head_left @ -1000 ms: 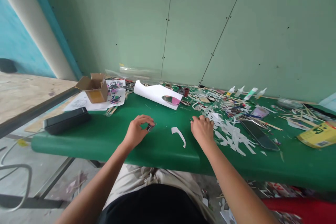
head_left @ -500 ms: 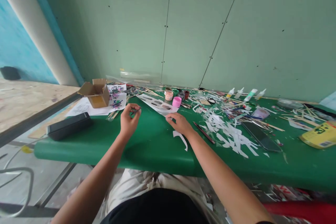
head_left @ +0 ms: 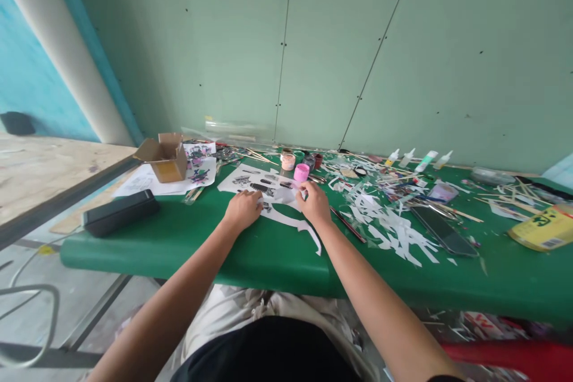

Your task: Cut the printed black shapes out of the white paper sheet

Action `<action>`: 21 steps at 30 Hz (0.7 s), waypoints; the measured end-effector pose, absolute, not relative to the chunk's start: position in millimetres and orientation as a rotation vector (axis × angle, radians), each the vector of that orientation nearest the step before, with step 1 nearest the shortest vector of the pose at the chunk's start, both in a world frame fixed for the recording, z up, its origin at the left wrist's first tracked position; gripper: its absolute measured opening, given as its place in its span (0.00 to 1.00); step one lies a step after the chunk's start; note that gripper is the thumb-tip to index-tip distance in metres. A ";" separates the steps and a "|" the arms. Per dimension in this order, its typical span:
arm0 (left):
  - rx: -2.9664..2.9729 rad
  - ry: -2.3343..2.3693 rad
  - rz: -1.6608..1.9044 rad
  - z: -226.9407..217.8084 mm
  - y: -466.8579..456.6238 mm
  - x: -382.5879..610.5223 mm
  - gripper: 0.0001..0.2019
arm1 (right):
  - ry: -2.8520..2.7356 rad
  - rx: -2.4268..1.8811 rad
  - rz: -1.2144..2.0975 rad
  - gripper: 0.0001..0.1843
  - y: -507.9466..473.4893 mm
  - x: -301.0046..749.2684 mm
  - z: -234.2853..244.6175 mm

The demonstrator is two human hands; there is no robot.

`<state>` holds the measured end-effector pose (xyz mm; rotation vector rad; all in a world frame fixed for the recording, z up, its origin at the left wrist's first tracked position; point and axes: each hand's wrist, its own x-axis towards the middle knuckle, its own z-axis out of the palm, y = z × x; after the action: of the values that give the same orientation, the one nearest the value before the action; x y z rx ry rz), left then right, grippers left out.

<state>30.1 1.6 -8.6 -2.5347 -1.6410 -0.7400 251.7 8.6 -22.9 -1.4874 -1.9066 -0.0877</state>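
A white sheet (head_left: 250,181) printed with dark shapes and cut-out holes lies flat on the green table (head_left: 188,239). My left hand (head_left: 243,210) rests on its near edge with fingers curled under; what they hold is hidden. My right hand (head_left: 316,203) sits at the sheet's right edge beside a pink paint pot (head_left: 301,172), its fingertips pinched on the paper. A curved white paper strip (head_left: 308,231) lies just in front of my right wrist.
A small open cardboard box (head_left: 165,158) and a black case (head_left: 119,213) are at the left. To the right are a thin dark pen (head_left: 348,226), white paper scraps (head_left: 394,230), a dark phone (head_left: 441,224), glue bottles (head_left: 426,160) and a yellow packet (head_left: 544,228).
The sheet, curled up a second ago, now lies flat and nearer to me. Both hands moved forward onto it; the left one came down from holding a small dark tool in the air.
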 end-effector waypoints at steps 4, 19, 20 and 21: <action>-2.675 -1.429 -0.609 -5.5 -10.0 41.8 0.07 | -1.976 -1.459 -0.162 0.25 15.0 249.2 -20.8; -2.662 -1.380 -0.600 -9.3 -4.9 37.8 0.07 | -1.996 -1.681 0.040 0.18 21.6 266.1 -23.0; -2.655 -1.386 -0.602 -9.7 -4.6 37.4 0.07 | -1.992 -1.684 0.042 0.18 19.9 269.3 -23.1; -2.648 -1.390 -0.604 -10.0 -4.4 37.0 0.07 | -1.990 -1.686 0.044 0.17 18.0 272.5 -23.1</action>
<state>37.0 -4.4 -10.0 -2.6483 -1.3896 -0.6044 272.5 18.0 -23.1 -1.6861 -1.9895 0.0440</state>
